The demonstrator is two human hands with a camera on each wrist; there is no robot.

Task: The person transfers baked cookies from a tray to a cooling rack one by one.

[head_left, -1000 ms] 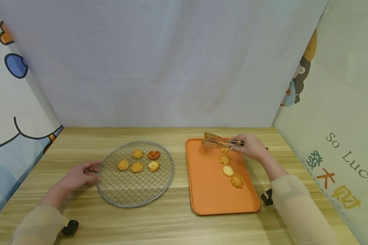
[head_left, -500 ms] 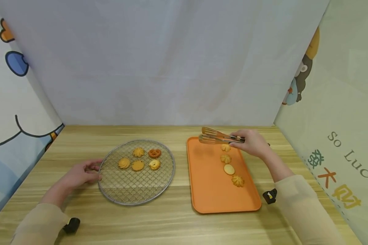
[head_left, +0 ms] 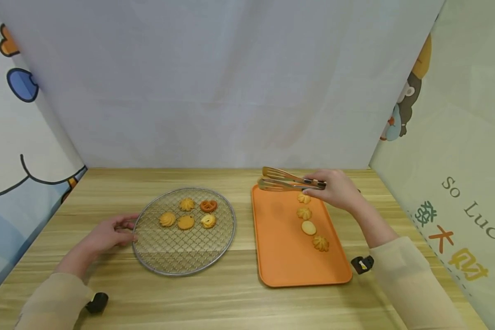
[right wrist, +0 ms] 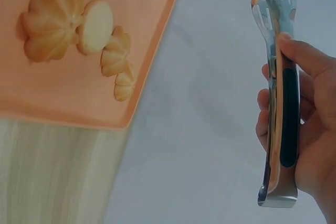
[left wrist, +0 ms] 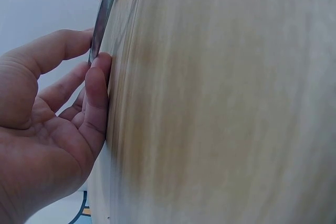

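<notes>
My left hand pinches the metal rim of a round wire rack at its left edge; the thumb and fingertips meet at the rim in the left wrist view. On the rack lie several cookies and a pretzel. My right hand grips metal tongs with dark handle grips, raised over the far end of an orange tray. The tongs' slotted tips stand a little apart, nothing between them. Along the tray's right side lie several cookies, among them a smooth pale oval one.
The wood-grain table carries both the rack and the tray, with a strip of bare wood between them. A pale cloth hangs behind the table. Printed panels stand at both sides.
My right hand has lifted the tongs and carried them slightly left, toward the tray's far left corner. The left hand stays at the rack's rim. The cookies keep their places.
</notes>
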